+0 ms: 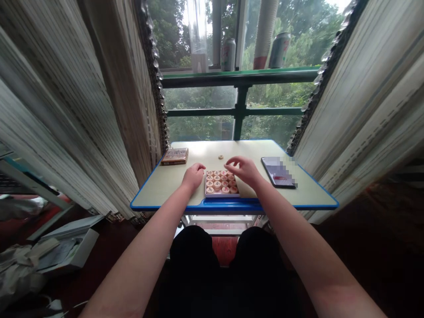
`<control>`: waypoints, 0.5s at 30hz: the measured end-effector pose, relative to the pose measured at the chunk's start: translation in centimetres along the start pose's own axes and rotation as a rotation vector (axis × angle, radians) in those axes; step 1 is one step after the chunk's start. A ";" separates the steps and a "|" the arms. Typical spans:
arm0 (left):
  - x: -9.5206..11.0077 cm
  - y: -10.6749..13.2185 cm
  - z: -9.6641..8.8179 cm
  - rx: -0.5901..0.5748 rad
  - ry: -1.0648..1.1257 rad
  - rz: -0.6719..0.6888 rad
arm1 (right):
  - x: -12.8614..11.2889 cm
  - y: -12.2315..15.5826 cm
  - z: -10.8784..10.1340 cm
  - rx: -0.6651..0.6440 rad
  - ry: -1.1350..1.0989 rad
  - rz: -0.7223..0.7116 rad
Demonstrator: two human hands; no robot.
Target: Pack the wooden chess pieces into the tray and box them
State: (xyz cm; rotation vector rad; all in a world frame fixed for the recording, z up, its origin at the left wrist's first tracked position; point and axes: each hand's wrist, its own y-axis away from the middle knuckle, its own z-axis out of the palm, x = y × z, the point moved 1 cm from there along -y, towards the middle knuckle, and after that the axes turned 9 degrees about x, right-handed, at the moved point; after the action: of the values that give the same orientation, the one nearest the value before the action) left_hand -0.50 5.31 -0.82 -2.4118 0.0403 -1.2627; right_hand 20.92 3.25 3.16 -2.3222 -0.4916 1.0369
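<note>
A shallow white box (206,193) of round Chinese chess pieces (217,184) sits at the table's near edge. The pieces lie in rows, marked in red or dark characters. Beside the box's far left corner, my left hand (193,176) rests on the table with its fingers loosely curled; I see nothing in it. My right hand (244,170) hovers over the far right corner, thumb and forefinger apart, hiding some pieces there. Beyond the box, a single chess piece (221,157) lies on the tabletop, touched by neither hand.
The pale table (165,190) has a blue rim. A brown printed box (175,156) lies at its far left, and a tablet or phone (278,172) at the right. Curtains flank both sides. Behind, cans (280,50) and stacked cups (265,33) stand on the window ledge.
</note>
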 end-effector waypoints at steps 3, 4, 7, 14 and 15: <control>-0.1 -0.3 0.1 -0.012 -0.008 -0.005 | -2.0 2.5 -0.3 -0.012 -0.110 -0.153; -0.1 -0.4 0.1 -0.016 -0.007 -0.008 | -2.5 3.3 -0.3 -0.006 -0.118 -0.190; 0.0 -0.5 0.2 0.004 0.003 -0.017 | -3.6 4.9 -0.1 -0.041 -0.111 -0.337; 0.4 -0.3 0.0 0.102 -0.006 -0.019 | -4.3 5.3 0.6 -0.094 0.034 -0.508; 0.4 -0.3 -0.1 0.099 -0.010 -0.019 | -4.3 5.3 0.7 -0.095 0.045 -0.507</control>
State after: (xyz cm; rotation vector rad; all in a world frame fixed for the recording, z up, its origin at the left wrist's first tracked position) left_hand -0.38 5.45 -0.41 -2.3388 -0.0471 -1.2312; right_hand 18.26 -2.97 1.96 -2.1240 -1.0631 0.7253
